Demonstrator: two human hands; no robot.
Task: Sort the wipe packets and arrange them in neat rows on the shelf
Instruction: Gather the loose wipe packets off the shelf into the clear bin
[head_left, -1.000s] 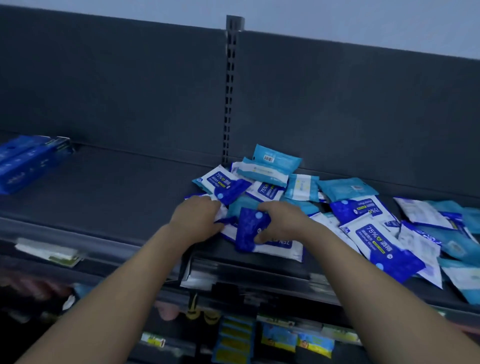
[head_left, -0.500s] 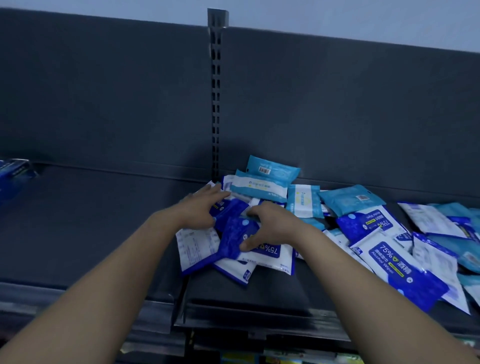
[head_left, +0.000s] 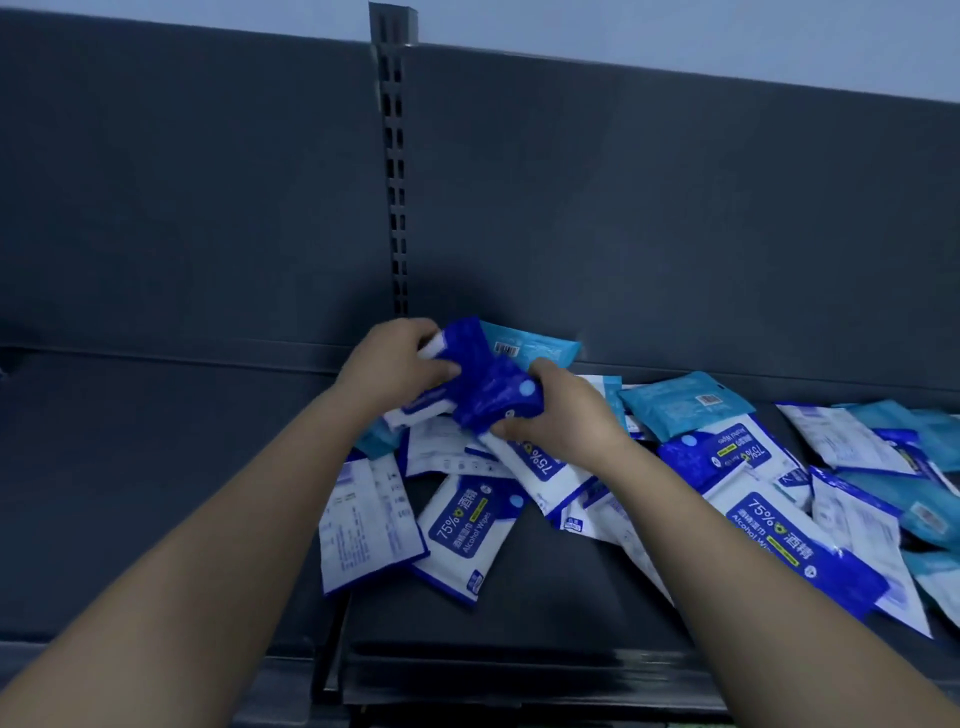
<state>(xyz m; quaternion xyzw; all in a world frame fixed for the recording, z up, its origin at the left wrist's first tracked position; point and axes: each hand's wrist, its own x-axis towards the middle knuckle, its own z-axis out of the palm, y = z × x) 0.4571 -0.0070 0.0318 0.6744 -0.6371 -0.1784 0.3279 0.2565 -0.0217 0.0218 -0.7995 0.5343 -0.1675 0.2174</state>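
The left hand (head_left: 395, 364) and the right hand (head_left: 563, 421) grip a bunch of dark blue packets (head_left: 488, 387) between them, held above the grey shelf (head_left: 156, 493). At 6 o'clock from the hands lie a face-down white packet (head_left: 363, 519) and a 75% packet (head_left: 467, 525). Toward 4 o'clock a loose heap (head_left: 810, 525) spreads, with a teal packet (head_left: 680, 405) at 3. A slotted upright (head_left: 395, 182) rises at 12.

left hand (head_left: 393, 364), right hand (head_left: 563, 415) up, packets (head_left: 485, 387) lifted

Dim bluish cast, soft even light, faint shadows, slight overall blur, wide-angle bending at edges
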